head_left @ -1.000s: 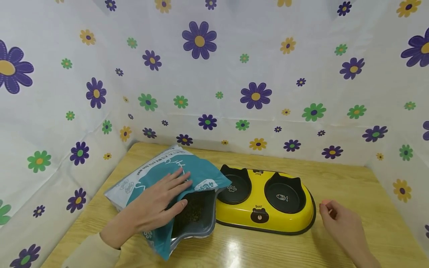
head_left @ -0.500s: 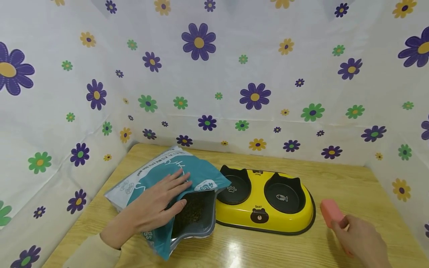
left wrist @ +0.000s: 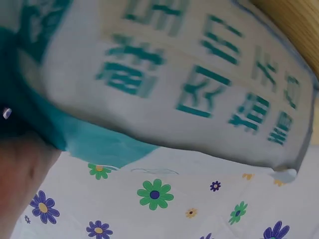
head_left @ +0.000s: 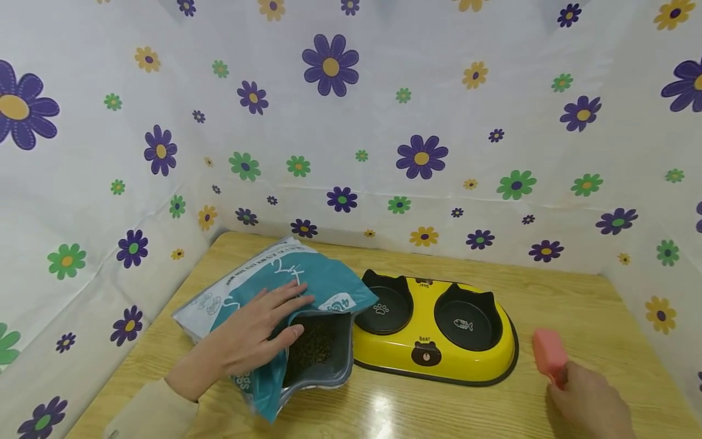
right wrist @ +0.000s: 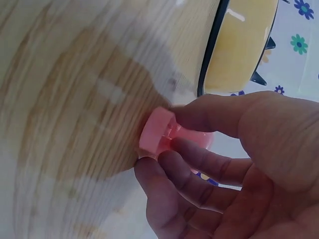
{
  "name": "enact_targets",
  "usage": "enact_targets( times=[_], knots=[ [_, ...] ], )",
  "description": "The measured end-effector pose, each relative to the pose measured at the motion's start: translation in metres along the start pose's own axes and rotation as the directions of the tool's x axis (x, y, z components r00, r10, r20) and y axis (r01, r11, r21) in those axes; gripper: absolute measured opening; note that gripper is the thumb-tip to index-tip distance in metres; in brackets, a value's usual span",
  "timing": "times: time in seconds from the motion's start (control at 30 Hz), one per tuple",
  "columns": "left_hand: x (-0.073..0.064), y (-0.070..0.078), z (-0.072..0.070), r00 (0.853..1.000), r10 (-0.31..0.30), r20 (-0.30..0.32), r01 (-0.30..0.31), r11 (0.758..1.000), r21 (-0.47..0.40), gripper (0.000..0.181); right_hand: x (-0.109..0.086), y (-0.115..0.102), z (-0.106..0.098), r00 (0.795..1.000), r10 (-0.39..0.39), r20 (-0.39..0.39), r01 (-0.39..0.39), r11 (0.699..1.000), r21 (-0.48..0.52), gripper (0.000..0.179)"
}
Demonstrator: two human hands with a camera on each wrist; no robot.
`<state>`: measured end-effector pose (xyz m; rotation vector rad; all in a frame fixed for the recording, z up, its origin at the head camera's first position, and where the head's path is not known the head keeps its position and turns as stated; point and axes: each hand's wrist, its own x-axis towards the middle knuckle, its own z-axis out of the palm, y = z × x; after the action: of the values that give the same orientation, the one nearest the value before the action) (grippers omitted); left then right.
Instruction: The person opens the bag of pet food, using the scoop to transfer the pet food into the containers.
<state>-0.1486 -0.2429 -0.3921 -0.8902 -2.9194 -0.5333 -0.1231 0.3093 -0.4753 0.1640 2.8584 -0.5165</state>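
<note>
A teal and white pet food bag [head_left: 334, 280] lies on its side at the left, its mouth gaping toward me with dark kibble [head_left: 312, 350] inside. My left hand [head_left: 255, 332] rests on top of it, fingers extended over the teal side and thumb by the mouth's edge. In the left wrist view the bag's printed white face [left wrist: 164, 114] fills most of the picture. At the right, my right hand [head_left: 595, 402] grips a pink scoop [head_left: 548, 352] by its handle. The right wrist view has the handle end between thumb and fingers, just over the wood.
Between the bag and the scoop stands a yellow double feeder [head_left: 378, 350] with two black cat-eared bowls [head_left: 463, 329]. The bag's corner overlaps the left bowl's edge. Flower-printed white cloth [head_left: 373, 122] rises behind and at both sides of the wooden table [head_left: 428, 408].
The right hand has moved right and toward me, and the scoop, mostly hidden at first, now shows with its head pointing away. The left hand stays on the bag.
</note>
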Motion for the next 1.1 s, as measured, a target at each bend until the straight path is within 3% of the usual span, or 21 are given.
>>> enact_targets(
  times=[0.33, 0.7, 0.9, 1.03, 1.1],
  knots=[
    [0.002, -0.021, 0.011, 0.999, -0.006, -0.044, 0.008, 0.999, 0.032, 0.048, 0.0, 0.005, 0.003, 1.0, -0.014, -0.006, 0.014, 1.0, 0.001, 0.015],
    [0.004, -0.045, 0.005, 0.997, -0.024, -0.068, 0.027, 0.999, 0.039, 0.048, 0.002, 0.0, 0.002, 1.0, 0.006, 0.015, -0.007, 1.0, 0.022, 0.022],
    [0.006, -0.045, 0.003, 0.998, -0.01, -0.061, 0.013, 0.999, 0.047, 0.049, 0.001, -0.005, -0.002, 0.995, 0.101, -0.006, -0.099, 0.986, 0.133, 0.033],
    [0.002, -0.039, 0.001, 0.997, 0.013, -0.07, -0.009, 0.999, 0.051, 0.049, 0.0, -0.006, -0.005, 0.991, 0.093, -0.094, -0.073, 0.978, 0.196, 0.031],
    [0.0, -0.036, 0.0, 0.997, 0.02, -0.074, -0.016, 0.999, 0.05, 0.049, 0.0, -0.006, -0.008, 0.99, 0.099, -0.098, -0.073, 0.969, 0.237, 0.035]
  ],
)
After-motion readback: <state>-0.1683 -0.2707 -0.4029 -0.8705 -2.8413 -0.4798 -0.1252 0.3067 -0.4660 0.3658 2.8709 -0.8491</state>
